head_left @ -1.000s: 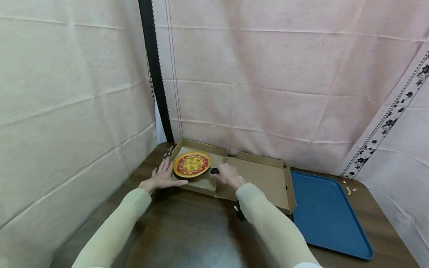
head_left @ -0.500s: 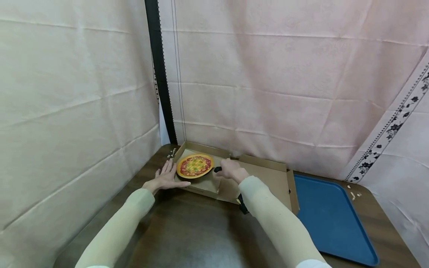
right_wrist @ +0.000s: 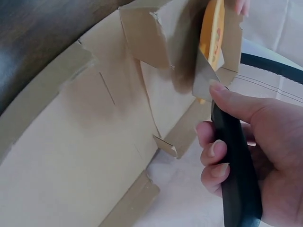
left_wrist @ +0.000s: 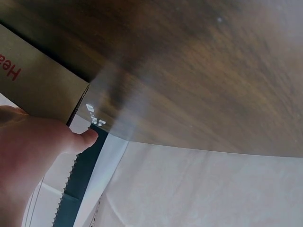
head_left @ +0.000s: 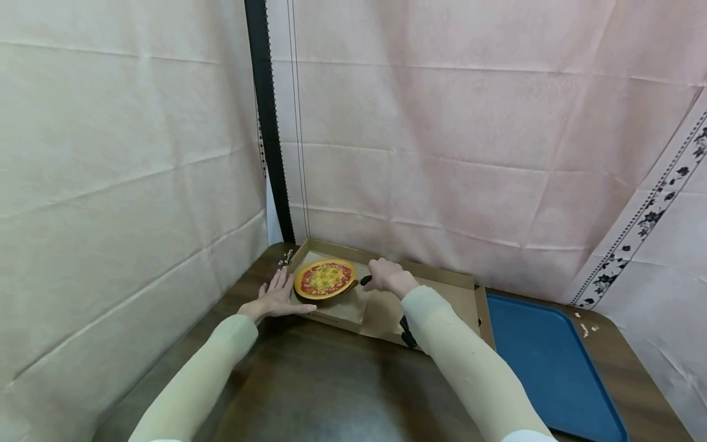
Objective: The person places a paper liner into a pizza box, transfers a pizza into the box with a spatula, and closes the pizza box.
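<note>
A round pizza with red and yellow topping [head_left: 324, 279] sits inside the left half of an open cardboard pizza box [head_left: 341, 311]. My right hand [head_left: 388, 275] grips the black handle of a spatula [right_wrist: 235, 175], thumb lying along its top near the metal blade [right_wrist: 205, 75]. In the right wrist view that blade reaches under the pizza's orange edge [right_wrist: 211, 28], which stands off the box floor. Fingers spread, my left hand [head_left: 276, 301] rests at the box's near left corner. Its fingertip shows beside the box wall [left_wrist: 38, 78] in the left wrist view.
The box lid [head_left: 442, 294] lies folded out to the right, partly behind my right arm. A blue tray [head_left: 552, 362] is on the table's right side. Small white scraps lie at the far left corner [head_left: 285, 256] and right of the tray. Curtains hang behind and left.
My right hand has shifted back and up with the spatula, so more of its shaft shows beside the pizza. The left hand keeps its place on the box; the head view has tilted slightly.
</note>
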The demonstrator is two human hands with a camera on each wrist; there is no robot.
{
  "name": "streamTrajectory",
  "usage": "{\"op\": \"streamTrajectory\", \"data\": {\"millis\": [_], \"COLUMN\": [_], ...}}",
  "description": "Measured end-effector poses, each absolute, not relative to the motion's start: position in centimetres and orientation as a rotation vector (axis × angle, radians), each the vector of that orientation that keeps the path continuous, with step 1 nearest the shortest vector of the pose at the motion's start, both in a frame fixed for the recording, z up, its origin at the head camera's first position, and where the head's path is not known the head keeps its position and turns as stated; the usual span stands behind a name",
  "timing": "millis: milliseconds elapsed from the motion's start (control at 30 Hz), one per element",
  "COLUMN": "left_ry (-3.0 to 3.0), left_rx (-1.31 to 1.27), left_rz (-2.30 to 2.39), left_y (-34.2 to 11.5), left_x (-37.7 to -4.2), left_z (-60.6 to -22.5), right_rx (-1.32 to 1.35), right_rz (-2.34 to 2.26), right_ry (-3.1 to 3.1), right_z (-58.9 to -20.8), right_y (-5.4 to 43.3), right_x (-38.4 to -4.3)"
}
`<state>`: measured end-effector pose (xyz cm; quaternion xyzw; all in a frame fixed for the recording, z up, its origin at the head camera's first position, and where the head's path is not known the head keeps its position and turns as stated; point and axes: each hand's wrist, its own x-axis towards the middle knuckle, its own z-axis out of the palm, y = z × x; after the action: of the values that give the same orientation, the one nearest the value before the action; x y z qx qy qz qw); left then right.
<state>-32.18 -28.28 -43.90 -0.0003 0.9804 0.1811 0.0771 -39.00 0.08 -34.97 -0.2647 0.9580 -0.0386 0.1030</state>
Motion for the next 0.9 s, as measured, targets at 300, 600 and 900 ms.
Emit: {"op": "streamTrajectory", "data": {"millis": [300,600,900], "left_ry": [2.954,2.948,2.958], "left_rx": [-0.006,-0.007,-0.011], "left_rz": [0.545,0.537,0.541], "left_y": [-28.3,-28.4,-28.2], "left_x": [-32.3,-32.4,-32.3], "left_z": [-44.1,-44.2,-43.8], "right_rx": [-0.779,-0.779,-0.748], "right_rz": [-0.086,-0.099,-0.160], "right_ry": [2.815,2.773,2.734], "right_z": [-33.9,-33.0,-32.7], "right_y": [0.7,1.5,2.2], "right_x": [-39.3,-39.2,-38.7]}}
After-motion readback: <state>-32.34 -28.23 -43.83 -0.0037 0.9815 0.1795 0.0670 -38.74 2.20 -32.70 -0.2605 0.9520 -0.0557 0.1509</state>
